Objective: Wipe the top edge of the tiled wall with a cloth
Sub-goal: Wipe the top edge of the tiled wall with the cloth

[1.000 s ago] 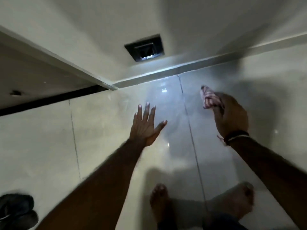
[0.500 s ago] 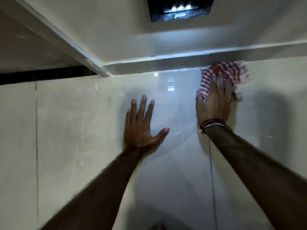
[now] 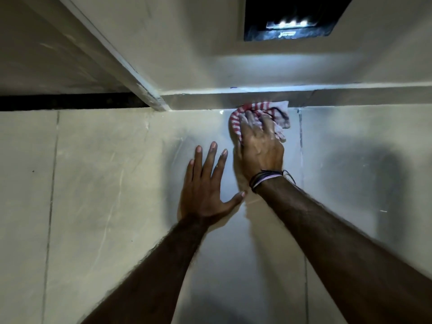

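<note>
A red-and-white striped cloth is bunched against the top edge of the tiled wall, just under a pale ledge. My right hand presses on the cloth, fingers curled over it, wrist bands showing below. My left hand lies flat on the glossy tile a little lower and to the left, fingers spread, holding nothing. The part of the cloth under my right palm is hidden.
A pale ledge runs along above the tiles. A dark square vent with small lights sits in the wall above. A white beam slants in from the upper left to the corner. A vertical grout line runs right of my right hand.
My right hand and the cloth have slid left along the top edge, closer to the corner. My left hand stays flat on the tile. The view has tilted slightly further up.
</note>
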